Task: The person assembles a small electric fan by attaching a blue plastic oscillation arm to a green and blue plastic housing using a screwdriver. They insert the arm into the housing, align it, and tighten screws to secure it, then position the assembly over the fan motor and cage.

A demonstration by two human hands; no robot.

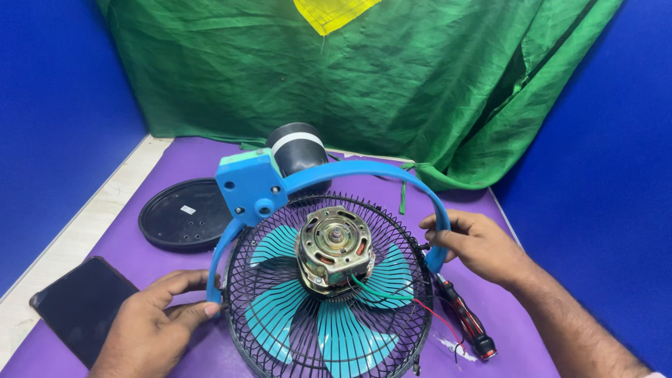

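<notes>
Two hands on curved blue plastic bracket point(364, 171) arching over round black wire fan cage point(329, 294). Left hand point(157, 318) pinching bracket's lower end w/ thumb + fingers. Right hand point(479, 245) curled round opposite end. Btwn hands: bare metal motor point(334, 246), teal ribbed blades point(350, 336). Under right wrist: red/black screwdriver point(467, 318). Left of left hand: flat dark phone point(80, 304).

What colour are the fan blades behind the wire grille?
Teal, or light turquoise; the fan blades show best in the head view.
</notes>
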